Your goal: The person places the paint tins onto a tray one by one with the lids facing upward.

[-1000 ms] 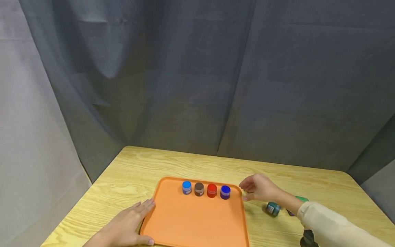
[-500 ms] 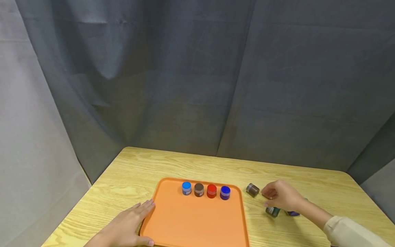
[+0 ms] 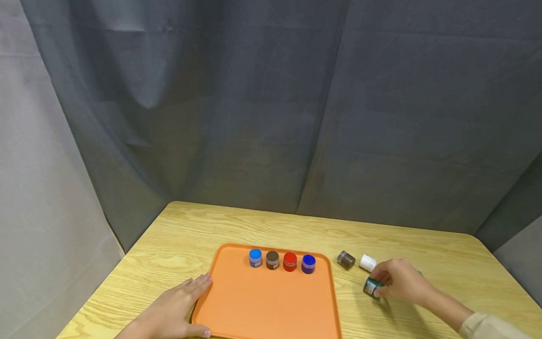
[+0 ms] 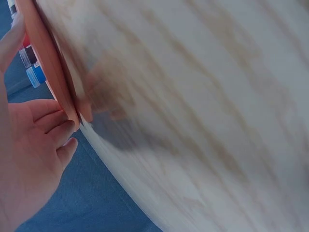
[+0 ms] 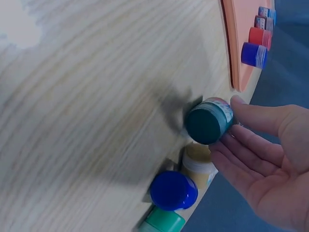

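A dark grey curtain [image 3: 228, 117] hangs along the far edge of the bench, and a paler grey panel [image 3: 51, 155] drops beside its left edge. The bench [image 3: 237, 226] has a yellowish wood-grain top with rounded far corners.

An orange serving tray [image 3: 271, 306] lies on the bench, nearer the left edge than the right and short of the far edge. Four screw-lid jars stand in a row just inside the tray's far side; from the left edge of the bench toward the right they are a light blue jar [image 3: 256, 258], a brown-lidded jar [image 3: 273, 260], a red jar [image 3: 290, 262] and a dark blue jar [image 3: 308, 264].

The left hand [image 3: 175, 303] is spread wide at the tray's left side, thumb well apart from the fingers, touching the rim. The right hand [image 3: 402, 280] reaches in from the bench's right side, cream sleeve [image 3: 487, 327] at the wrist, thumb and fingers pinching a dark green jar [image 3: 370, 287] between the tray and the bench's right edge. Whether that jar clears the bench I cannot tell.

Toward the far edge from it, a brown jar [image 3: 346, 260] and a white jar [image 3: 367, 262] lie on their sides. The right wrist view shows a tan-lidded jar [image 5: 195, 164], a blue jar [image 5: 169, 190] and a green-lidded jar [image 5: 165, 220] clustered close by.
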Action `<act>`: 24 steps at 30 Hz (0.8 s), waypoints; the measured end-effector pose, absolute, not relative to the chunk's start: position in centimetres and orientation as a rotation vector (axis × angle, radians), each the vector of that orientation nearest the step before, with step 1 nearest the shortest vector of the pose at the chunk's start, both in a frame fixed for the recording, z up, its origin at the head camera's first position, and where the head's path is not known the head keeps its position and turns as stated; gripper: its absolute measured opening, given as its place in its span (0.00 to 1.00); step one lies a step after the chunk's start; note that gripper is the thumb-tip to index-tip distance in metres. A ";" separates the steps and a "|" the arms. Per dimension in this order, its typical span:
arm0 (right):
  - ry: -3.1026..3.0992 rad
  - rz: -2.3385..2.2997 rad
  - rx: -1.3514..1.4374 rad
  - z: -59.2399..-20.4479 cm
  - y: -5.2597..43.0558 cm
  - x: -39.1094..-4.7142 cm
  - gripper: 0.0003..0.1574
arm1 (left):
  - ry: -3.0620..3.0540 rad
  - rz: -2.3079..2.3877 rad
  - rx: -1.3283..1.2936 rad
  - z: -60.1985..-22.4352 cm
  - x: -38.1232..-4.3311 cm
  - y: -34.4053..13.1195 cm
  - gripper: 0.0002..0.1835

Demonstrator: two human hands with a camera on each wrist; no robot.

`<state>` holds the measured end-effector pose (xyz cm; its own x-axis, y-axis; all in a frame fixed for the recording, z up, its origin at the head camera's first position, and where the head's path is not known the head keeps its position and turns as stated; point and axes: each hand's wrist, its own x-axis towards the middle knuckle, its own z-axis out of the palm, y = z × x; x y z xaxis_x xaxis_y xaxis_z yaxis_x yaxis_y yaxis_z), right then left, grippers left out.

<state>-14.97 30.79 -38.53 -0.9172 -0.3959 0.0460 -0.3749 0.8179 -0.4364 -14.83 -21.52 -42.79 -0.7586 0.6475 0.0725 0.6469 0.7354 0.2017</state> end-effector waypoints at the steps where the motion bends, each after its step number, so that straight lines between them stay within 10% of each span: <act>1: 2.945 -0.692 -0.630 -38.6 30.7 -14.9 0.17 | 2.926 0.337 1.092 -42.8 -14.8 -21.5 0.55; 24: 3.084 -0.721 -0.527 -41.7 29.6 -13.3 0.31 | 2.949 0.323 1.162 -43.0 -14.8 -21.7 0.51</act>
<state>-13.31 29.55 -41.73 -0.9438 -0.2993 0.1405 -0.3305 0.8454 -0.4196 -14.84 -21.65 -42.96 -0.7333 0.6702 0.1149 0.6791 0.7137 0.1717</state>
